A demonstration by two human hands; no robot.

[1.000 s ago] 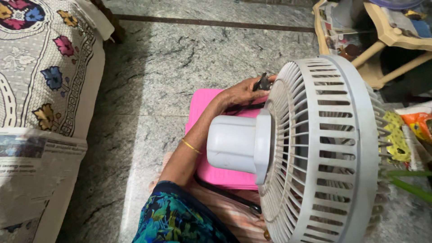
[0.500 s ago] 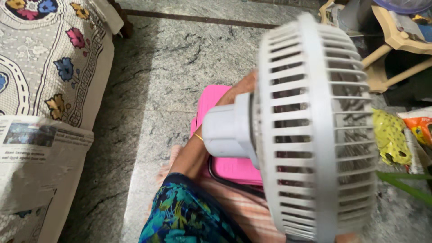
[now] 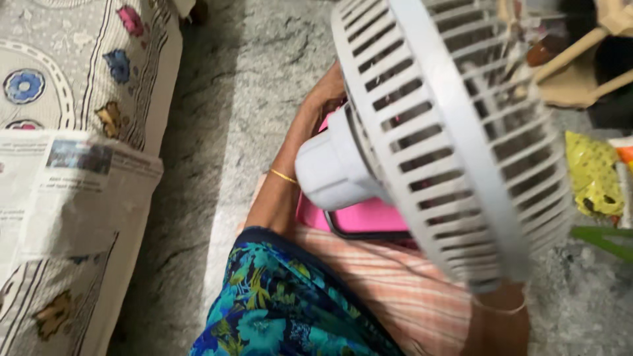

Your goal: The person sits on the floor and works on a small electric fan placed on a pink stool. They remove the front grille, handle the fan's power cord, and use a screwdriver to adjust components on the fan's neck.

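- White fan (image 3: 455, 132): now tilted and swung up toward the top of view, larger in frame than half a second ago; grille blurred, round motor housing pointing down-left.
- Pink tray (image 3: 366, 217): on the person's lap under the fan; less of it shows than before.
- Left hand (image 3: 326, 89): raised behind the fan's rear grille, forearm bent upward with a thin gold bangle (image 3: 283, 176) at the wrist; fingers hidden by the grille, so cannot tell whether they grip or lie spread.
- Right hand: only the wrist (image 3: 501, 316) with a bangle shows below the fan's lower rim; hand covered, state not readable.
- Newspaper (image 3: 66, 191): lies on the patterned cushion (image 3: 86, 66) at left, nearer than before.
- Grey stone floor (image 3: 224, 99): beneath everything.
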